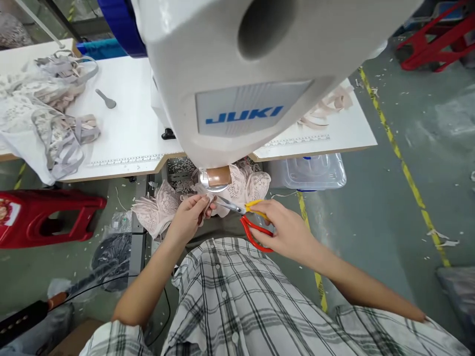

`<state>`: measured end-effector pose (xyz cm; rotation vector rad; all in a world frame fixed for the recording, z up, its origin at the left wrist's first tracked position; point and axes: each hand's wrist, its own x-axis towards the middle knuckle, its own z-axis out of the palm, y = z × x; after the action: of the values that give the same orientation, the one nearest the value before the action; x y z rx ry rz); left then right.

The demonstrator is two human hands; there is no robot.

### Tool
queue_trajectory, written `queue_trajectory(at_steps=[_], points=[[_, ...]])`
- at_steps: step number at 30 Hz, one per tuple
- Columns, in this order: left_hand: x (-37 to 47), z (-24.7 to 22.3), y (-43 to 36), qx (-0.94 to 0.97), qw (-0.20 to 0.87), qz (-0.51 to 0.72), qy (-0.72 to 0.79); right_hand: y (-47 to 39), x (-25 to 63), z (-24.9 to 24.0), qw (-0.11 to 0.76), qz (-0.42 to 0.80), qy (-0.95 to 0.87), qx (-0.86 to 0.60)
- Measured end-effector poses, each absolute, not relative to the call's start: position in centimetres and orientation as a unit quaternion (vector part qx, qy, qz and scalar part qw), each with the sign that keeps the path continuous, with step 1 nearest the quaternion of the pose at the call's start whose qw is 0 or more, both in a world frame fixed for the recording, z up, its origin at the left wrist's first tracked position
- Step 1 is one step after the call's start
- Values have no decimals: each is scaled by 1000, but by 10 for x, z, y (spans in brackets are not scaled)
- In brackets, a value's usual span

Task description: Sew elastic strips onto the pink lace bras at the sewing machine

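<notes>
My right hand (pixel 285 228) grips a pair of scissors (pixel 243 210) with one yellow and one red handle. The blades are parted a little and point left, their tips close to the fingers of my left hand (pixel 191 212). Those fingers pinch the edge of a pale pink lace bra (pixel 256 184) at the front of the sewing machine. More lace cups (pixel 161 207) hang to the left of that hand. Just above the hands, a metal and brown part (pixel 217 177) of the machine covers some of the lace. What lies right between the left fingertips is partly hidden.
A large white sewing machine head (pixel 256 64) overhangs the white table (pixel 129 118). Lace pieces with grey straps (pixel 63 109) lie at left, beside a small grey tool (pixel 106 100). Pink straps (pixel 328 109) lie at right, above a clear plastic box (pixel 311 172). A red stool (pixel 48 217) stands left.
</notes>
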<state>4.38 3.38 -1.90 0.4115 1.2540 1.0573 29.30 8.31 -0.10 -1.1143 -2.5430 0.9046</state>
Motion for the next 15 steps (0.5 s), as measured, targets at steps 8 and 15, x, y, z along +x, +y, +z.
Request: queue_trajectory(at_steps=[8,15], points=[[46,-18,30,236,620,452,596,98,275,-13,82,333,-874,-345],[34,-24,24,184,666,473,548,92,288,-7,87,376,-833,-397]])
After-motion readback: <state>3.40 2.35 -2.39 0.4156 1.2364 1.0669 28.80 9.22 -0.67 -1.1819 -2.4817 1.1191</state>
